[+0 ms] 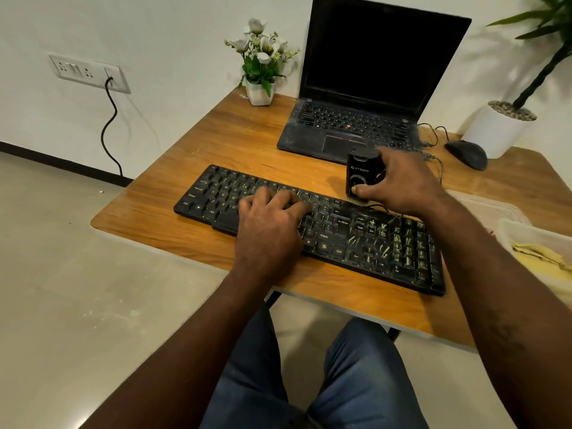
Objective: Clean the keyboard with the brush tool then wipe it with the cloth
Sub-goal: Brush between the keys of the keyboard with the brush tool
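so the black keyboard (340, 232) sits slanted across the wooden tabletop (241, 137), with yellowish gunk all over the keys at its right end. left hand (269, 221) lies flat on the keyboard's middle keys, fingers relaxed, gripping nothing. right hand (402, 184) is wrapped round the boxy black brush tool (359, 174), which stands upright just behind the keyboard. yellow cloth (538, 252) is in a clear tub (526, 227) off the keyboard's right end, apart from both hands
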`<act>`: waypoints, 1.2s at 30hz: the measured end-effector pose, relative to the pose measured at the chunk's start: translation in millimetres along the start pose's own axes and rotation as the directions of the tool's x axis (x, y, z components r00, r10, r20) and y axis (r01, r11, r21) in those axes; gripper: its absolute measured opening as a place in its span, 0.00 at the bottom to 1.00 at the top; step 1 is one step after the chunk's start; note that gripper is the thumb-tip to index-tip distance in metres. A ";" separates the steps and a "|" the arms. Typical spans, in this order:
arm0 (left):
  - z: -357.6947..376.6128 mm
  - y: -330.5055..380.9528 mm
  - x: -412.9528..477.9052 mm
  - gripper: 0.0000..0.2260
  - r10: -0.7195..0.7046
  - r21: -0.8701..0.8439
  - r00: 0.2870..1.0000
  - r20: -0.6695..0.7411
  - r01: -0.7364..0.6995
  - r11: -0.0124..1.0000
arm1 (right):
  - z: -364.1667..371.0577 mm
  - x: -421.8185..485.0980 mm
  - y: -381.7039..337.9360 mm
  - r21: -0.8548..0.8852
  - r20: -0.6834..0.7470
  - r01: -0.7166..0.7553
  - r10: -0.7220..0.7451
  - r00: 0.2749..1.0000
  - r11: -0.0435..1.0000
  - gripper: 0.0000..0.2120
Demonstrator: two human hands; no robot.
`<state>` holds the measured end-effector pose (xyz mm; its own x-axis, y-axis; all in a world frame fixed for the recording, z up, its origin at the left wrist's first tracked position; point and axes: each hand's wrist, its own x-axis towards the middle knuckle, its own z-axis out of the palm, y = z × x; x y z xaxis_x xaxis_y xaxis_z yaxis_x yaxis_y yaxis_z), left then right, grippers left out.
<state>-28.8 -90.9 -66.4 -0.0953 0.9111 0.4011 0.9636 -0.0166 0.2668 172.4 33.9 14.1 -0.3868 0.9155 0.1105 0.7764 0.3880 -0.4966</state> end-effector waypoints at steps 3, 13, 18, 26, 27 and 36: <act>1.2 -0.6 0.6 0.20 -0.003 0.006 1.000 -0.001 0.003 1.000 | -2.6 -3.0 4.4 0.094 0.040 0.001 -0.005 0.999 0.996 0.27; 1.5 -0.8 0.8 0.21 0.005 -0.011 1.000 -0.021 -0.006 1.000 | -2.9 -5.3 17.7 0.124 0.065 -0.027 0.019 0.998 0.992 0.25; 2.5 -0.9 1.0 0.21 0.002 0.003 1.000 -0.013 -0.002 1.000 | -6.8 -6.9 25.3 0.153 0.043 -0.030 0.023 0.999 0.988 0.28; 2.2 0.2 0.6 0.20 0.002 0.007 1.000 -0.005 -0.002 1.000 | -6.7 -10.9 25.9 0.182 0.081 -0.023 0.008 0.997 0.983 0.22; 2.3 0.1 0.8 0.20 0.002 0.006 1.000 -0.008 -0.002 1.000 | -5.9 -11.4 25.6 0.192 0.103 -0.028 0.008 0.995 0.981 0.21; -0.5 1.6 1.3 0.22 0.005 0.003 1.000 0.010 -0.005 1.000 | 4.1 8.2 4.3 0.196 0.115 0.035 -0.058 0.992 0.980 0.22</act>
<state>-27.5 -89.9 -65.0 -0.0880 0.9151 0.3934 0.9648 -0.0199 0.2621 170.6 42.7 9.3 -0.4860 0.8731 0.0397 0.6500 0.3915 -0.6513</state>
